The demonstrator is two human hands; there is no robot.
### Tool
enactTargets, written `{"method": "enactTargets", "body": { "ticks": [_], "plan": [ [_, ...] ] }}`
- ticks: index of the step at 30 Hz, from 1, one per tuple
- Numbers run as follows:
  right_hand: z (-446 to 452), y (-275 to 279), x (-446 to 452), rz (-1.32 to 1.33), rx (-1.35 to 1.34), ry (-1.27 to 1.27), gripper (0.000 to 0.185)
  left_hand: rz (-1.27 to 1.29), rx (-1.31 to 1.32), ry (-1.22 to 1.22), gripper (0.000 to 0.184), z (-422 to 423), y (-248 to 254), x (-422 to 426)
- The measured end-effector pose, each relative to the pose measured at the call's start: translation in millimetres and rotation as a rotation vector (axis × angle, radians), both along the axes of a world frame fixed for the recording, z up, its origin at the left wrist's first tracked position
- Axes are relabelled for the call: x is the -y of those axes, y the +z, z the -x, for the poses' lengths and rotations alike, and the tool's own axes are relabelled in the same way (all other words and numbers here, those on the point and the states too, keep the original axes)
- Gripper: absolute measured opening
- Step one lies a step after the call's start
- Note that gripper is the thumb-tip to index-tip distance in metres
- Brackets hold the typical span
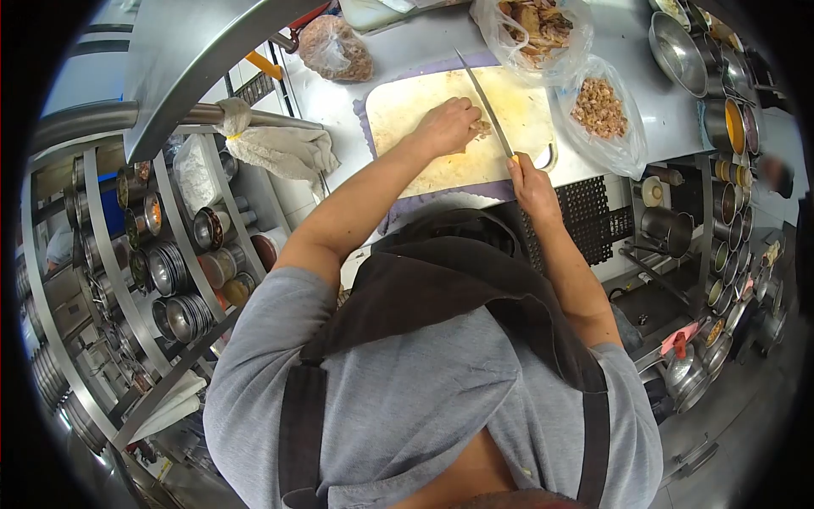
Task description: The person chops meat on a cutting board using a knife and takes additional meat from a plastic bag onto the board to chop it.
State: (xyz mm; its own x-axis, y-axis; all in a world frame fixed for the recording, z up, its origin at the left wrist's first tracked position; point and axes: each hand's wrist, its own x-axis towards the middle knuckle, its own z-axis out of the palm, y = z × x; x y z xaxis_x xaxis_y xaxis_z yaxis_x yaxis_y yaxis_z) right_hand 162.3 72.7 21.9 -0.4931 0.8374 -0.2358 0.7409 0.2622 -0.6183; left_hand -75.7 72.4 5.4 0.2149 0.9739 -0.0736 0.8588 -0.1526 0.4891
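My right hand [534, 188] is closed around the yellow handle of a long kitchen knife [487, 103], whose blade points away from me across the cutting board [407, 110]. Just left of the blade, my left hand [449, 127] presses down with curled fingers on a small piece of meat [482, 129], partly hidden under the fingertips. The pale board lies on a purple cloth [415, 202]. Right of the board, a clear plastic bag [623, 153] stands open with chopped meat [599, 109] inside. Behind it, another bag holds larger browned meat pieces [543, 30].
A tied bag of minced-looking food [336, 48] sits at the board's far left. Metal bowls [678, 53] stand at the right. A grey towel [275, 144] hangs from a rail on the left, above shelves with stacked bowls [188, 318]. A black perforated mat [585, 220] lies at the lower right.
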Motion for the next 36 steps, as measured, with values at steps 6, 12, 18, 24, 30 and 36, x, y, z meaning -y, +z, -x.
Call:
{"method": "enactTargets", "body": {
  "ticks": [6, 12, 18, 24, 30, 36],
  "plan": [
    [-0.5, 10.9, -2.1, 0.047, -0.098, -0.027, 0.033, -0.067, 0.048, 0.195, 0.029, -18.3, -5.2, 13.1],
    [4.5, 27.8, -4.6, 0.114, -0.089, -0.034, 0.034, -0.12, 0.121, 0.196, 0.025, -19.0, -7.1, 12.6],
    [10.0, 14.4, -9.0, 0.055, -0.047, 0.036, 0.035, -0.174, 0.103, 0.215, 0.017, -24.9, -15.4, 8.6],
    [17.3, 2.2, -15.1, 0.078, 0.024, 0.059, 0.033, -0.237, 0.127, 0.13, 0.013, -26.7, -23.9, 7.0],
    [10.2, -2.7, -16.1, 0.061, -0.067, 0.009, 0.033, -0.253, 0.143, 0.163, 0.015, -32.4, -14.1, 11.7],
    [10.0, 9.4, -10.3, 0.028, -0.113, 0.014, 0.034, -0.242, 0.177, 0.249, 0.019, -27.2, -7.6, 26.9]
  ]
}}
